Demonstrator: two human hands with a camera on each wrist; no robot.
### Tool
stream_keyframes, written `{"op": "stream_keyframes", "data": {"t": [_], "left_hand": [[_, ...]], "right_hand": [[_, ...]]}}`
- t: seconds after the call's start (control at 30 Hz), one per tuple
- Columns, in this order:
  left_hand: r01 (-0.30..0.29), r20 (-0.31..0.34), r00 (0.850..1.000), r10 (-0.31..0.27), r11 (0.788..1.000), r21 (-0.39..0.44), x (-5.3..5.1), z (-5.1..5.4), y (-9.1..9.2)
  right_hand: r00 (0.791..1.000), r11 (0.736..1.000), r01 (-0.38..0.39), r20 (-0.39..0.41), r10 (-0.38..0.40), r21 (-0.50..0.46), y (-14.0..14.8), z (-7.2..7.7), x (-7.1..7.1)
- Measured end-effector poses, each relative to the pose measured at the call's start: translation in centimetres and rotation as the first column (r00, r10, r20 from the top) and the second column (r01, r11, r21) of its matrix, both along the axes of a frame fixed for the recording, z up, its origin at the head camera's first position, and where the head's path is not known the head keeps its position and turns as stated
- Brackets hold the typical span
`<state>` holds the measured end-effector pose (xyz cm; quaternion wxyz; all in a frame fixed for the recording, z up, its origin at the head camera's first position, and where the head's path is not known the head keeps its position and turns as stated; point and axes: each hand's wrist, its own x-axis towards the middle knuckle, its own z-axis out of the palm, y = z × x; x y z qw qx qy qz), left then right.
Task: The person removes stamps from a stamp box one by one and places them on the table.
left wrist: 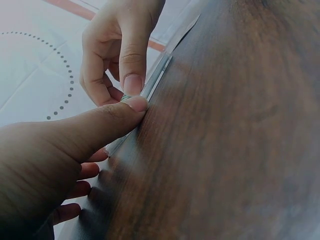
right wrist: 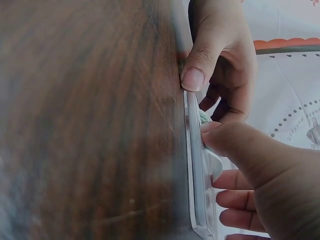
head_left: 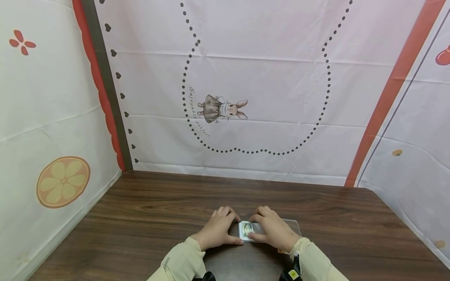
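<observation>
A small card with a greenish picture (head_left: 247, 229) lies at the left end of a flat clear case (head_left: 292, 224). My left hand (head_left: 217, 229) holds that end of the case, thumb at the near edge and forefinger at the far edge. Over the case, my right hand (head_left: 275, 231) has its thumb on the card and its bent fingers at the far side, pinching the card. From the side, the left wrist view gives the thin case edge (left wrist: 161, 75) between both thumbs. A clear curved piece (right wrist: 217, 167) stands out below my right thumb in the right wrist view.
The brown wooden table (head_left: 147, 218) has printed cloth (head_left: 260, 89) hanging behind it and at both sides. Something small and orange (head_left: 282, 251) shows beneath my right wrist. A dark grey surface (head_left: 242, 265) lies between my forearms.
</observation>
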<state>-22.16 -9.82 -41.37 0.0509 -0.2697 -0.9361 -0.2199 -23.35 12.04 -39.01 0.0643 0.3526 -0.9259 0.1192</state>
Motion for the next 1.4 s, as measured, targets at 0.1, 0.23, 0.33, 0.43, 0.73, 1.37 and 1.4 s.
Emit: {"op": "stream_keyframes", "data": {"t": [0.1, 0.23, 0.33, 0.43, 0.73, 1.37, 1.4], "left_hand": [[0.000, -0.005, 1.000, 0.000, 1.000, -0.002, -0.07, -0.02, -0.01], [0.000, -0.006, 1.000, 0.000, 1.000, -0.001, -0.10, -0.02, -0.02], [0.000, -0.003, 1.000, 0.000, 1.000, -0.002, -0.08, -0.01, -0.02], [0.001, -0.002, 1.000, -0.001, 1.000, -0.004, -0.07, 0.02, 0.00], [0.001, -0.002, 1.000, -0.001, 1.000, 0.000, -0.06, -0.03, -0.03], [-0.010, 0.011, 1.000, 0.010, 1.000, -0.011, -0.08, -0.06, 0.04], [-0.010, 0.011, 1.000, 0.010, 1.000, -0.012, -0.07, -0.06, 0.05]], "right_hand": [[1.000, 1.000, 0.000, 0.001, 0.000, -0.003, 0.09, 0.05, 0.00], [1.000, 1.000, 0.000, -0.006, 0.000, -0.004, 0.18, 0.04, -0.02], [1.000, 1.000, -0.001, -0.012, 0.001, -0.005, 0.20, 0.00, -0.04], [1.000, 1.000, -0.002, -0.021, 0.002, -0.005, 0.22, -0.01, -0.06], [1.000, 1.000, -0.001, -0.021, 0.001, 0.005, 0.36, 0.17, 0.00], [0.999, 1.000, -0.010, -0.040, 0.011, 0.011, 0.47, 0.33, 0.16], [0.999, 1.000, -0.011, -0.042, 0.012, 0.011, 0.49, 0.34, 0.17]]}}
